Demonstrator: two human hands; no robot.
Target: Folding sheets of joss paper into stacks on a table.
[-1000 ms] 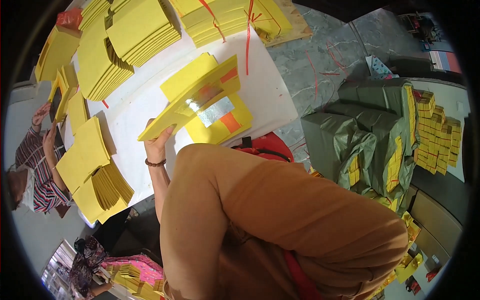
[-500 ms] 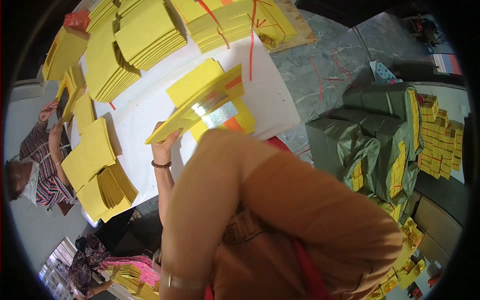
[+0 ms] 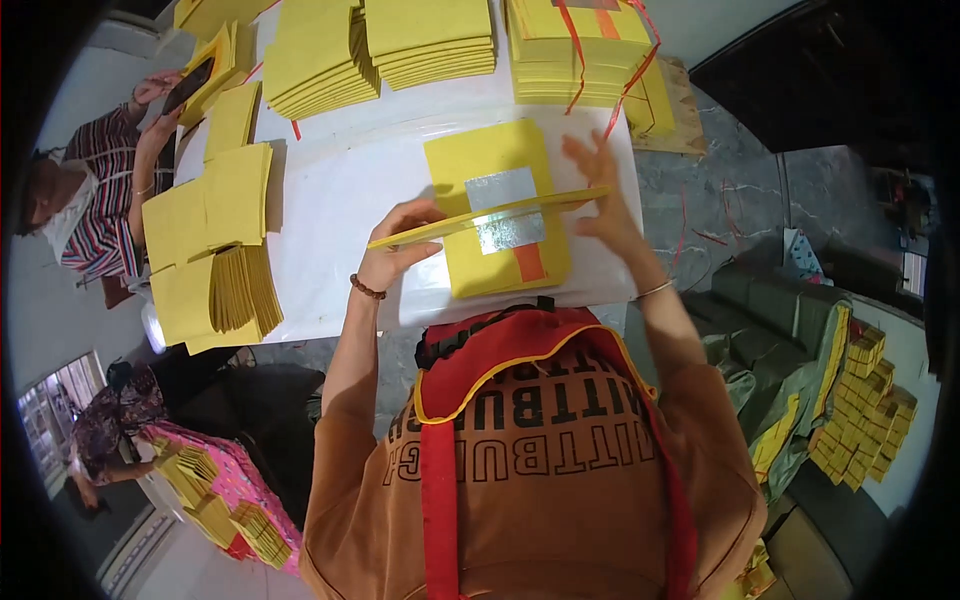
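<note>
My left hand (image 3: 398, 246) grips one end of a thin yellow paper bundle (image 3: 555, 200), which stands on edge, fingers behind it and thumb in front. At its other end is my right hand (image 3: 612, 200), slightly blurred, fingers and thumb spread around that end without closing on it. Beneath lies a yellow paper stack (image 3: 485, 146) on the white-covered table (image 3: 345, 190). A silver panel (image 3: 500, 184) and an orange patch (image 3: 531, 264) show on its top, partly hidden by the held bundle.
Fanned yellow stacks (image 3: 430, 35) line the table's far side, beside a tall pile (image 3: 565, 80) with red straps (image 3: 645, 75). More stacks (image 3: 235, 190) lie left. A person in stripes (image 3: 105, 195) holds a phone (image 3: 188, 88). Green-wrapped bales (image 3: 790, 320) stand right.
The view has turned and my right arm no longer crosses in front. My right hand now shows at the bundle's right end. The bundle is more level, still in my left hand.
</note>
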